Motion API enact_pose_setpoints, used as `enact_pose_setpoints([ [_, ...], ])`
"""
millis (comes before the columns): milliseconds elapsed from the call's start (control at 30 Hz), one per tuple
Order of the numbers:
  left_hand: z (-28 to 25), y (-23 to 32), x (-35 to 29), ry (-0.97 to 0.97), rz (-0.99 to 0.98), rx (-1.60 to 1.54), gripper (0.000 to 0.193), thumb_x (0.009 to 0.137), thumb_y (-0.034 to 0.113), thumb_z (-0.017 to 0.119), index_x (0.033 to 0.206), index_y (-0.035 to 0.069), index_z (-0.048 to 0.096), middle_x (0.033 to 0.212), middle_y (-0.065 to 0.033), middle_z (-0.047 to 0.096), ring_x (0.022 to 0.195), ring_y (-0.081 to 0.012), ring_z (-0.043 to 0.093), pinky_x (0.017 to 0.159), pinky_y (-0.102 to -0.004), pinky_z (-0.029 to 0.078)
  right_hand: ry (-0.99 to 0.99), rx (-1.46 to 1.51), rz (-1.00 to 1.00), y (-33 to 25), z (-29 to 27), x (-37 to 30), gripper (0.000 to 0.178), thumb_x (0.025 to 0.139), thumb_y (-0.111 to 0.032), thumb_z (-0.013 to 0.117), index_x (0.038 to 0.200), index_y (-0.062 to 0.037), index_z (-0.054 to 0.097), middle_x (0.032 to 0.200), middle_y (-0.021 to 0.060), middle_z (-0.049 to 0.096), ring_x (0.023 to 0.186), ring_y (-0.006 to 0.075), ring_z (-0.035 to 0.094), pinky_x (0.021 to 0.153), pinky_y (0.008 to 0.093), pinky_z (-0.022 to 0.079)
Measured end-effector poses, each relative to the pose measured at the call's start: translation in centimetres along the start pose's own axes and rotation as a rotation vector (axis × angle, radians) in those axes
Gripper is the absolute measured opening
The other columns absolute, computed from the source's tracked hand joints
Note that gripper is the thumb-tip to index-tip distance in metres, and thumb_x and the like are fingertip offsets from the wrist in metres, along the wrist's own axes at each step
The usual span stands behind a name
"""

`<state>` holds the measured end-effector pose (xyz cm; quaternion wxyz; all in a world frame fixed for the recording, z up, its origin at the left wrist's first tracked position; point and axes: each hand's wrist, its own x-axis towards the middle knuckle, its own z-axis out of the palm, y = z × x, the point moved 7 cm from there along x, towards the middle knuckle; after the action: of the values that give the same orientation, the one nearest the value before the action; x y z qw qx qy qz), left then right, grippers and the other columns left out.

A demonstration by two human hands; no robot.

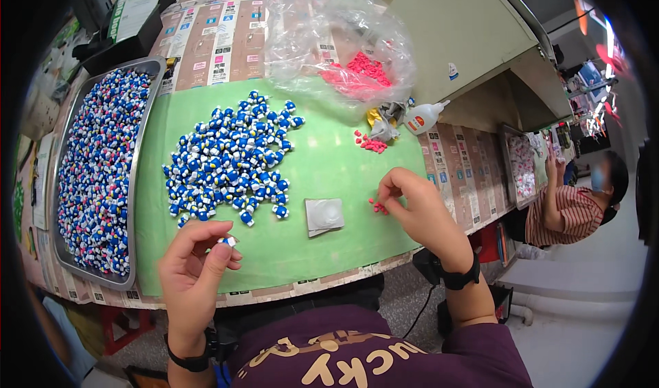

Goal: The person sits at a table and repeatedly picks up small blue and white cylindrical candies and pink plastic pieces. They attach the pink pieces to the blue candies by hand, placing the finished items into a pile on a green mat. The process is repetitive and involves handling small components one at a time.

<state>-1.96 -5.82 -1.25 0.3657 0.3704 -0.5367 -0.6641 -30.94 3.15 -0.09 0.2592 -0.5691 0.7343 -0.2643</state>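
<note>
My left hand (187, 268) pinches a small blue-and-white plastic figure (229, 242) between thumb and fingertips, just in front of a loose heap of similar figures (230, 154) on a green mat (288, 254). My right hand (420, 206) reaches down to a few small pink pieces (376, 206) at the mat's right side. Its thumb and fingertips are closed together beside them; whether a piece is between them is hidden. Between my hands lies a small pale grey square sheet (324, 216) with a shiny wet-looking spot on it.
On the left stands a metal tray (141, 175) full of blue-and-white figures. Farther back are a clear plastic bag (295, 44) with pink pieces, a small pink pile (372, 143) and a white squeeze bottle (423, 119). A person (573, 213) sits at right by another tray.
</note>
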Motion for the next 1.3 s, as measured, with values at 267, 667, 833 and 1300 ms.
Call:
enact_pose_setpoints([
  [267, 2.3, 0.2, -0.3, -0.124, 0.009, -0.02, 0.017, 0.087, -0.008, 0.062, 0.102, -0.003, 0.069, 0.107, -0.01, 0.061, 0.086, -0.0137, 0.063, 0.071, -0.0245, 0.056, -0.029, -0.239, -0.145, -1.8, 1.3, 0.5, 0.013, 0.076, 0.008, 0.058, 0.082, -0.0009, 0.051, 0.08, 0.0149, 0.056, 0.079, 0.0353, 0.057, 0.069, 0.0431, 0.046],
  [667, 8.2, -0.9, -1.0, -0.528, -0.307, -0.371, 0.018, 0.096, 0.003, 0.059, 0.111, -0.004, 0.066, 0.108, -0.0106, 0.062, 0.087, -0.0138, 0.064, 0.074, -0.0253, 0.056, 0.075, 0.134, -0.681, -12.6, 1.6, -3.4, 0.027, 0.073, 0.009, 0.072, 0.083, -0.0089, 0.054, 0.096, 0.0082, 0.064, 0.079, 0.0242, 0.058, 0.071, 0.0343, 0.045],
  [833, 6.5, -1.1, -0.9, -0.487, -0.21, -0.401, 0.015, 0.092, -0.001, 0.064, 0.106, -0.005, 0.067, 0.105, -0.0112, 0.064, 0.085, -0.0138, 0.064, 0.07, -0.026, 0.055, 0.012, 0.244, -0.68, -12.7, 2.8, -3.1, 0.028, 0.075, 0.009, 0.074, 0.083, -0.0097, 0.055, 0.097, 0.0086, 0.065, 0.08, 0.0241, 0.061, 0.073, 0.033, 0.045],
  [1300, 5.9, 3.2, -1.2, -0.316, 0.486, 0.298, 0.017, 0.075, -0.002, 0.079, 0.091, 0.004, 0.074, 0.088, -0.0081, 0.068, 0.075, -0.0153, 0.066, 0.062, -0.0247, 0.051, -0.227, 0.93, -0.113, -9.8, 5.0, -3.0, 0.02, 0.089, 0.007, 0.062, 0.085, -0.0064, 0.048, 0.1, 0.0073, 0.059, 0.091, 0.0133, 0.057, 0.083, 0.0276, 0.045],
])
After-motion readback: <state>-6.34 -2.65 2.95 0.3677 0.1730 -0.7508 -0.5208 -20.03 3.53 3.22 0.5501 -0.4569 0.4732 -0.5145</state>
